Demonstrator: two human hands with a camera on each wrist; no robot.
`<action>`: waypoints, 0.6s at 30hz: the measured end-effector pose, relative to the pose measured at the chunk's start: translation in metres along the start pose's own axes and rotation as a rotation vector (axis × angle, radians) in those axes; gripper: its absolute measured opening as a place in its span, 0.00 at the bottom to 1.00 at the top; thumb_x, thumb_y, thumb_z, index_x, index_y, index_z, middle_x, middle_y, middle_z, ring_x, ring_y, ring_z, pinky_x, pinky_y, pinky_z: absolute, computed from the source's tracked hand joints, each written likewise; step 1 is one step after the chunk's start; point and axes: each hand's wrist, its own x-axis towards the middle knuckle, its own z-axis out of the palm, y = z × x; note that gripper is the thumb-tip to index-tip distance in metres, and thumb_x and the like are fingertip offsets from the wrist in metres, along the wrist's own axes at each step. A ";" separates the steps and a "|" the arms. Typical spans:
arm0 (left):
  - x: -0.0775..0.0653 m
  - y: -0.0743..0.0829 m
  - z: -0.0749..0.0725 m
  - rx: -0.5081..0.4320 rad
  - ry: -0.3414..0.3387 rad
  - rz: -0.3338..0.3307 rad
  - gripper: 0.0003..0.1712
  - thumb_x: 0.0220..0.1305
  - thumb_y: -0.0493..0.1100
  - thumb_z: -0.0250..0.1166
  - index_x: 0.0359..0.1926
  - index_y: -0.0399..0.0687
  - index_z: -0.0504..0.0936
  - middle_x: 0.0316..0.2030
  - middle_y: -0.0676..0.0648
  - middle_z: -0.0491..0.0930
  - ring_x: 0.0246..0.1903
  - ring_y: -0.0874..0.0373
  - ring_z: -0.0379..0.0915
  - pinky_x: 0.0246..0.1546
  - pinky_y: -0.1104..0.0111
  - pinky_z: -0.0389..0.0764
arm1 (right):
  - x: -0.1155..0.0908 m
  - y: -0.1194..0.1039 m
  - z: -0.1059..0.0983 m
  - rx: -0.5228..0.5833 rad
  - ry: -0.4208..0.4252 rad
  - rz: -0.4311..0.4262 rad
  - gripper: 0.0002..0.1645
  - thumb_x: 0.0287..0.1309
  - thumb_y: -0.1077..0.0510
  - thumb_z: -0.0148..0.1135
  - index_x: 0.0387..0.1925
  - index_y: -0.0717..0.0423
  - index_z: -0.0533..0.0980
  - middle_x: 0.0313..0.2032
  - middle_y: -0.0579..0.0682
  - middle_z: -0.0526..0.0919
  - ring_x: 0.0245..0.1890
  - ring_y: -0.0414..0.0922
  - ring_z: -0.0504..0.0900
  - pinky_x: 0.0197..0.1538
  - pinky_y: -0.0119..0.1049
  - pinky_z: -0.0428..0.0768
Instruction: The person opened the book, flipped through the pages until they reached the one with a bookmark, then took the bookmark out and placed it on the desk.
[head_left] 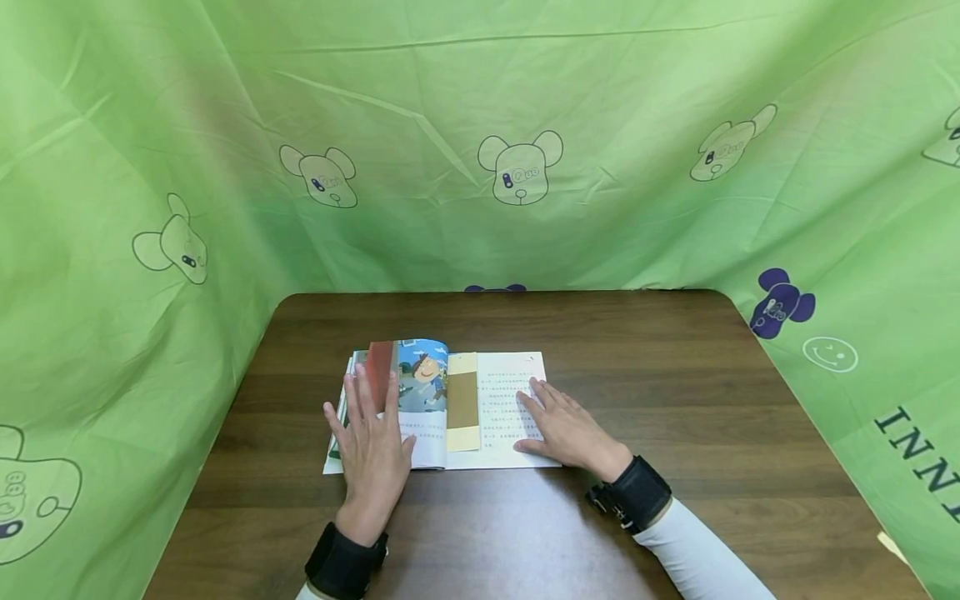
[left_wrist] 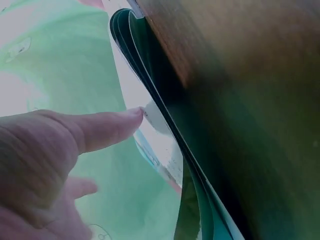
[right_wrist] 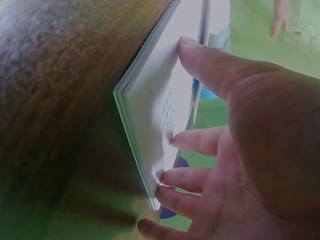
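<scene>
An open picture book (head_left: 510, 417) lies on the table, its left page showing a cartoon child on blue above printed text. My left hand (head_left: 372, 454) is spread over the left page, fingers extended; in the left wrist view its thumb (left_wrist: 115, 127) touches the page near the curved page edges. A tan paper strip (head_left: 462, 400) lies along the middle of the book beside the fold. On the right page of text rests my right hand (head_left: 573, 429), with its fingertips on the paper. The right wrist view shows its thumb (right_wrist: 210, 60) and fingers touching that page.
The brown wooden table (head_left: 637, 358) extends around the book on all sides. A green cloth (head_left: 420, 100) with bear-head drawings hangs behind the table and along both sides. Black bands (head_left: 637, 496) circle both wrists.
</scene>
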 end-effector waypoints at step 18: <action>-0.015 0.009 -0.001 0.060 -0.464 -0.032 0.37 0.70 0.50 0.55 0.76 0.45 0.58 0.74 0.29 0.52 0.74 0.36 0.40 0.68 0.35 0.41 | 0.006 0.005 -0.004 -0.022 0.060 -0.065 0.46 0.56 0.33 0.60 0.65 0.61 0.71 0.67 0.71 0.66 0.65 0.65 0.66 0.66 0.58 0.65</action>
